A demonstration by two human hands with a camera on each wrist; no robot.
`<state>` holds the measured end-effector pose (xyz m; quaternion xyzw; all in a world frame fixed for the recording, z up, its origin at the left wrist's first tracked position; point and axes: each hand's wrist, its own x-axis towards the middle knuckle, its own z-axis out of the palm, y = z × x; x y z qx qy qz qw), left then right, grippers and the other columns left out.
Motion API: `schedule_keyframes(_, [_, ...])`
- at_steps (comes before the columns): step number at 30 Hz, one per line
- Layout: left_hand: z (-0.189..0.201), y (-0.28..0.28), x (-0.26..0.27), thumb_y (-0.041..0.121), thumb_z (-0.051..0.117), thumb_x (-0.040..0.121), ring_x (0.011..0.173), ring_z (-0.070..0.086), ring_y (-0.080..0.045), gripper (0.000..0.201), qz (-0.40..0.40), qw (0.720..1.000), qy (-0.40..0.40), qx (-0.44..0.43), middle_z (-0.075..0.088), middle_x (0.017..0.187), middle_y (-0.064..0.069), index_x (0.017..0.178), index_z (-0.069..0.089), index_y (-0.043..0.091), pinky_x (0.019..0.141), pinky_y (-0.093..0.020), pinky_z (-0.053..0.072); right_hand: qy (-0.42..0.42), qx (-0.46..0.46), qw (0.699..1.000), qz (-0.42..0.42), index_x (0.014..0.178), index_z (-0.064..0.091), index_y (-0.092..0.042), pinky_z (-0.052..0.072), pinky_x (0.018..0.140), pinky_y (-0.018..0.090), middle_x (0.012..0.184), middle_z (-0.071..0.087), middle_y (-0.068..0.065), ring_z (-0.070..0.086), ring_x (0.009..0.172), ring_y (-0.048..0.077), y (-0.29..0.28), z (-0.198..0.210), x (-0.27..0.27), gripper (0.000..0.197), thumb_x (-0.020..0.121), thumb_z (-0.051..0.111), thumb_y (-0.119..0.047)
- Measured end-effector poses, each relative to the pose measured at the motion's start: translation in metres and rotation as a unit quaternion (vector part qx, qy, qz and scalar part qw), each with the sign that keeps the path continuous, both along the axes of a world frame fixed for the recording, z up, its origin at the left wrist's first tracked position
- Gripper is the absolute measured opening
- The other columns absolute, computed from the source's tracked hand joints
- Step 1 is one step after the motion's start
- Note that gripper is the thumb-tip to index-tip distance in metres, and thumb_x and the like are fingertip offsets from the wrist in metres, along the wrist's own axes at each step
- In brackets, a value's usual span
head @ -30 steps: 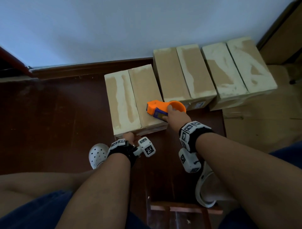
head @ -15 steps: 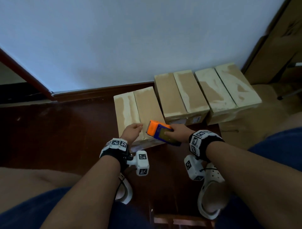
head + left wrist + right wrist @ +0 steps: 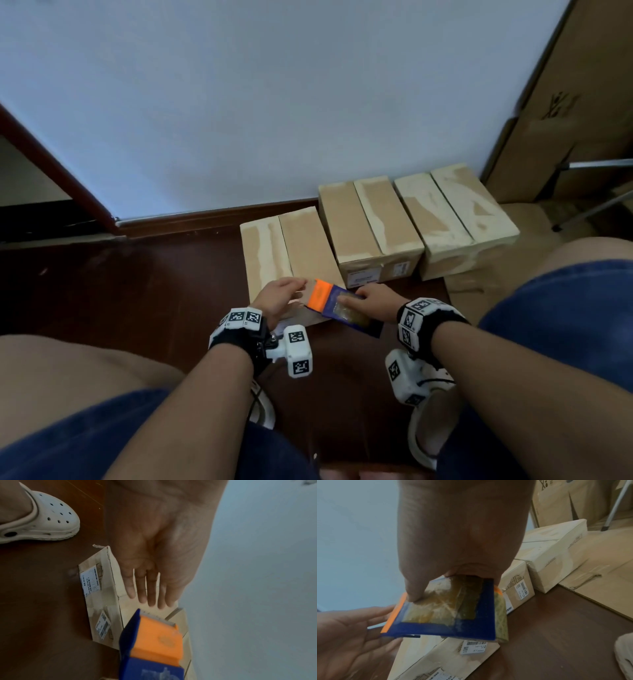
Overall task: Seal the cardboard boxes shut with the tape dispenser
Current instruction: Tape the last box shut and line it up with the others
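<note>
Orange-and-blue tape dispenser [image 3: 337,303] is held in the right hand's [image 3: 375,301] closed grip; the left hand [image 3: 279,296], fingers straight, perhaps hovers above the nearest cardboard box [image 3: 291,246].

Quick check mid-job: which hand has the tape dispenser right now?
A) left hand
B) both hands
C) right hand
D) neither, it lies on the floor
C: the right hand grips the tape dispenser above the nearest box, while the left hand is flat-fingered beside it.
</note>
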<state>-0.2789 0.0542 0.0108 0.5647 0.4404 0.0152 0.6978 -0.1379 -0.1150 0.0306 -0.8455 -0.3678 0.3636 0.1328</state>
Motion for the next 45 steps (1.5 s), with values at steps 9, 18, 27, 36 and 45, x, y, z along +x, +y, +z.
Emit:
schedule_keyframes(9, [-0.003, -0.007, -0.003, 0.025, 0.061, 0.094, 0.079, 0.071, -0.014, 0.024, 0.017, 0.990, -0.027, -0.136, 0.072, 0.091, -0.008, 0.105, 0.066, 0.005, 0.072, -0.023, 0.058, 0.053, 0.060, 0.995, -0.052, 0.090, 0.070, -0.009, 0.042, 0.059, 0.023, 0.084, 0.068, 0.008, 0.061, 0.069, 0.015, 0.001, -0.011, -0.002, 0.064, 0.081, 0.054, -0.070])
schedule_keyframes(18, [-0.012, -0.001, -0.002, 0.021, 0.063, 0.091, 0.076, 0.066, -0.010, 0.013, 0.011, 0.993, -0.024, -0.111, 0.068, 0.090, -0.005, 0.095, 0.069, 0.010, 0.068, -0.019, 0.053, 0.043, 0.057, 0.997, -0.033, 0.094, 0.071, -0.010, 0.047, 0.067, 0.027, 0.091, 0.071, 0.009, 0.066, 0.081, 0.020, 0.008, -0.012, 0.000, 0.065, 0.081, 0.053, -0.070])
schedule_keyframes(27, [-0.020, -0.002, 0.000, 0.019, 0.060, 0.094, 0.067, 0.068, -0.015, 0.022, 0.050, 0.998, -0.019, -0.026, 0.071, 0.086, -0.012, 0.103, 0.069, 0.001, 0.058, -0.023, 0.055, -0.050, 0.000, 0.998, 0.034, 0.090, 0.069, -0.009, 0.044, 0.063, 0.029, 0.084, 0.067, 0.010, 0.060, 0.072, 0.019, 0.015, -0.012, 0.003, 0.066, 0.081, 0.049, -0.072])
schedule_keyframes(36, [-0.035, 0.026, -0.018, 0.018, 0.062, 0.092, 0.076, 0.058, -0.015, 0.015, 0.110, 0.994, -0.007, 0.022, 0.067, 0.082, -0.005, 0.082, 0.069, 0.009, 0.081, -0.033, 0.050, -0.063, -0.038, 0.995, 0.068, 0.076, 0.063, -0.011, 0.042, 0.060, 0.030, 0.070, 0.058, 0.005, 0.057, 0.065, 0.019, 0.041, -0.008, 0.006, 0.065, 0.081, 0.047, -0.074])
schedule_keyframes(45, [-0.069, 0.044, -0.052, 0.012, 0.058, 0.094, 0.068, 0.058, -0.019, 0.017, 0.255, 0.967, 0.007, 0.004, 0.065, 0.076, -0.009, 0.081, 0.067, 0.005, 0.075, -0.038, 0.049, -0.105, -0.110, 0.983, 0.104, 0.084, 0.061, -0.013, 0.050, 0.069, 0.033, 0.079, 0.060, 0.004, 0.061, 0.075, 0.021, 0.058, -0.013, 0.000, 0.064, 0.077, 0.051, -0.076])
